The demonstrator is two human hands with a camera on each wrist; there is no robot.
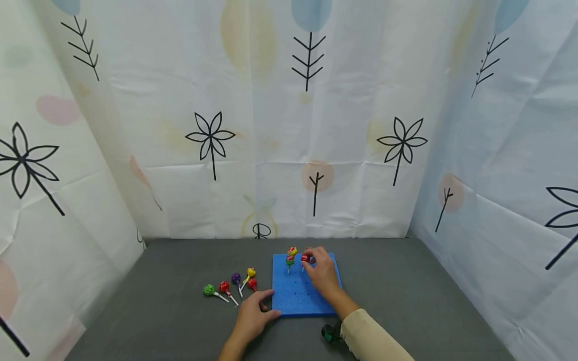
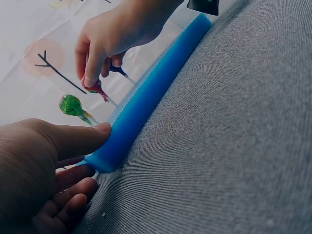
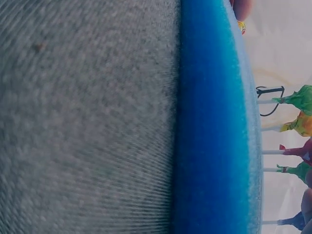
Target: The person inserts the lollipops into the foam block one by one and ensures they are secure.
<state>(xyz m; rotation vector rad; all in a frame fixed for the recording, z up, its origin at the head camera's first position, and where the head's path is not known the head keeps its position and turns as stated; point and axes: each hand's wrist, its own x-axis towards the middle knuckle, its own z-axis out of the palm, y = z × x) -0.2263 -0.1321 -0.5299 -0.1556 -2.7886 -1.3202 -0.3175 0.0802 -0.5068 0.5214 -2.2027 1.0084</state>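
Note:
My right hand (image 1: 324,273) is over the blue foam board (image 1: 286,301) and pinches the head of a red lollipop (image 1: 305,258) between thumb and fingers. The lollipop's stick reaches down to the board. My left hand (image 1: 254,315) touches the board's near left corner, thumb and forefinger spread apart against its edge. Beside the right hand, a green lollipop (image 1: 290,260) and a yellow-and-red lollipop (image 1: 292,250) stand upright in the board. A blue lollipop (image 2: 117,69) shows behind the right fingers in the left wrist view. The right hand partly hides the board's far right.
Left of the board lie loose lollipops on the grey table (image 1: 171,301): green (image 1: 209,290), red (image 1: 224,287), purple (image 1: 236,278), yellow (image 1: 251,272) and another red (image 1: 252,284). A dark object (image 1: 331,333) lies near the right sleeve. Printed curtains (image 1: 271,125) enclose the table.

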